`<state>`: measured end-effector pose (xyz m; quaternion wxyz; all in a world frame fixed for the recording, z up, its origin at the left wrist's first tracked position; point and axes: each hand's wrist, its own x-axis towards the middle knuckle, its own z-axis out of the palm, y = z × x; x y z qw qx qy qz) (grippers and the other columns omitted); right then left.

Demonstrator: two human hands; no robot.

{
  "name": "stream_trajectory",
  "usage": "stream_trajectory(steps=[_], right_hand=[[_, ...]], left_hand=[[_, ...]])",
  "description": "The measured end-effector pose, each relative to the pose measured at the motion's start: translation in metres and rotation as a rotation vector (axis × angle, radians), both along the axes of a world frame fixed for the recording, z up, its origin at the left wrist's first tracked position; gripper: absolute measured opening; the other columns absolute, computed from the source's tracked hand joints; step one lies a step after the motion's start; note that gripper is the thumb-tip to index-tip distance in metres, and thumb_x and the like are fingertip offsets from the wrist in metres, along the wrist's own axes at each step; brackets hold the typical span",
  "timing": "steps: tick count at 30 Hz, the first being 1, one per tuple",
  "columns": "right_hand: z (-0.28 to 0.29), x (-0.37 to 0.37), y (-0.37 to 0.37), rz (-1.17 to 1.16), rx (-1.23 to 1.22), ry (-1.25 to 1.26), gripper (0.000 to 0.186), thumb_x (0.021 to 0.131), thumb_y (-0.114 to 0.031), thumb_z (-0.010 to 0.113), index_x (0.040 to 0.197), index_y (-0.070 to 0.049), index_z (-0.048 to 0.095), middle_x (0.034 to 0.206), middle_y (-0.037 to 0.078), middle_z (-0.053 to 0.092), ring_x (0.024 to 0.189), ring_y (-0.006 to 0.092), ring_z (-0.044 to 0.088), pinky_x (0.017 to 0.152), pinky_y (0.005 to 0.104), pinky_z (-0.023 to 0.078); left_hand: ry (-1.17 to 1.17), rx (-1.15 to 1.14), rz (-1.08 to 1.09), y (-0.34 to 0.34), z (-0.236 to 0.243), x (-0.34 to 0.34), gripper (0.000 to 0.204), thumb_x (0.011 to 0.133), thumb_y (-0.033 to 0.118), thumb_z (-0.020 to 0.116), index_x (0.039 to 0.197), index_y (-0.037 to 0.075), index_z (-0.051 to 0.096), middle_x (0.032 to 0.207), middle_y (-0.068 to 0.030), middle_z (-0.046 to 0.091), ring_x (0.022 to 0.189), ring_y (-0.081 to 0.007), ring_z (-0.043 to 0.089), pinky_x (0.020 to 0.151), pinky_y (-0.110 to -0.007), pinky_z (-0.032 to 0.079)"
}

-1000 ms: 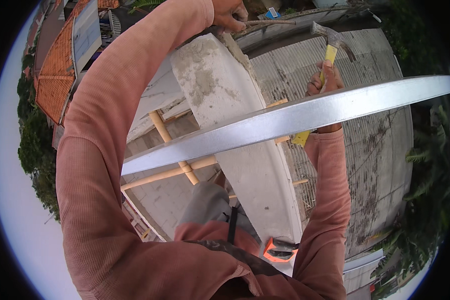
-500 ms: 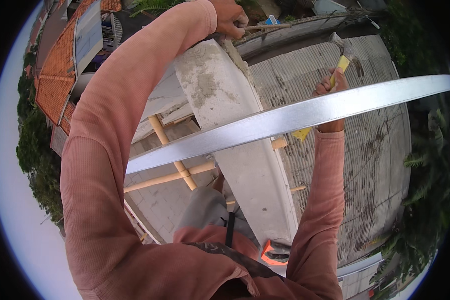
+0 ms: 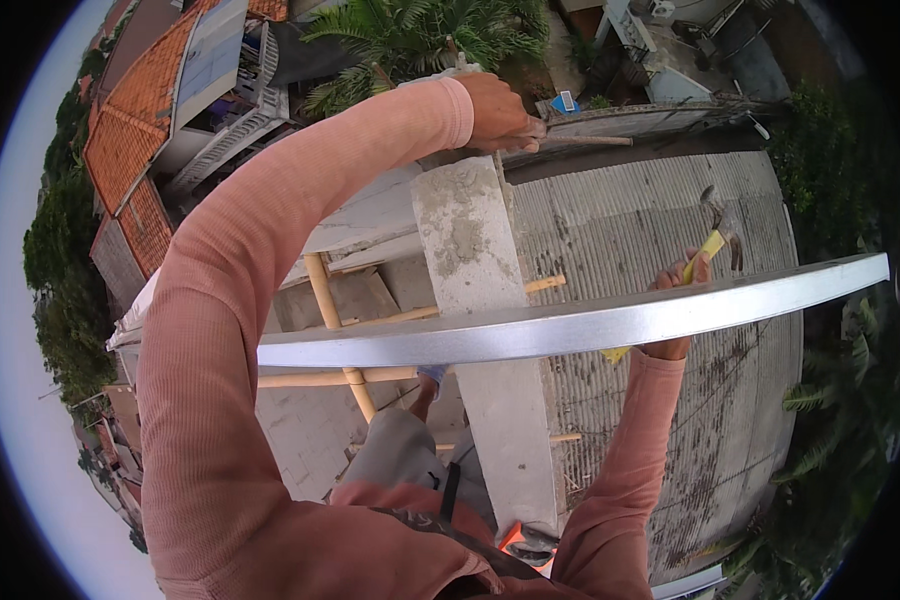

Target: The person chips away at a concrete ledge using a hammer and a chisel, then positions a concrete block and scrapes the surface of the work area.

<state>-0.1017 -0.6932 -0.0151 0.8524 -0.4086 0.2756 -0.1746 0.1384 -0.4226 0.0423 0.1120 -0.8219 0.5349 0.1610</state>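
My left hand (image 3: 502, 112) is raised past the far end of a grey concrete wall top (image 3: 485, 270), its fingers closed. A thin brown rod (image 3: 595, 140) sticks out from these fingers to the right. Out to the right, my right hand (image 3: 685, 272) grips the yellow handle of a hammer (image 3: 712, 240); its metal head points away from me. A long silver metal bar (image 3: 530, 335) crosses the view in front of the wall top, hiding part of my right hand and the handle. What supports the bar does not show.
Bamboo poles (image 3: 322, 290) stand left of the wall, some crossing it. A corrugated roof (image 3: 660, 430) lies lower on the right. An orange-and-black tool (image 3: 528, 545) rests on the near wall top. Palm leaves (image 3: 440, 40) and tiled roofs (image 3: 130, 130) lie beyond.
The view has tilted up, so both hands, the wall and the bar sit lower in it. The bar looks more level. Both hands keep their grips.
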Motion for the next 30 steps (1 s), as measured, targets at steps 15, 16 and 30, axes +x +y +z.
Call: stream_trajectory(steps=[15, 16, 30], right_hand=[[0.007, -0.03, 0.029, 0.113, -0.436, 0.212, 0.04, 0.108, -0.044, 0.046, 0.115, -0.005, 0.053, 0.073, -0.004, 0.046, 0.06, 0.0024, 0.044, 0.052, 0.0184, 0.037], [0.006, -0.024, 0.034, 0.018, -0.367, 0.146, 0.039, 0.107, -0.044, 0.046, 0.114, -0.006, 0.053, 0.072, -0.006, 0.046, 0.052, 0.001, 0.04, 0.046, 0.017, 0.037], [-0.008, 0.01, 0.051, -0.097, 0.02, -0.212, 0.034, 0.104, -0.043, 0.056, 0.109, -0.01, 0.049, 0.067, -0.005, 0.04, 0.048, 0.0019, 0.036, 0.041, 0.0171, 0.035]], left_hand=[[0.333, 0.017, 0.083, -0.007, 0.021, 0.003, 0.05, 0.095, 0.057, 0.055, 0.124, 0.02, 0.071, 0.106, -0.0154, 0.073, 0.098, -0.0412, 0.066, 0.088, -0.05, 0.052], [0.338, 0.021, 0.08, -0.006, 0.02, 0.003, 0.05, 0.095, 0.057, 0.055, 0.124, 0.02, 0.071, 0.106, -0.0154, 0.073, 0.098, -0.0412, 0.066, 0.088, -0.05, 0.052], [0.296, 0.001, 0.056, -0.008, 0.014, 0.007, 0.043, 0.098, 0.051, 0.051, 0.124, 0.021, 0.069, 0.102, -0.0168, 0.073, 0.094, -0.0425, 0.065, 0.085, -0.052, 0.052]])
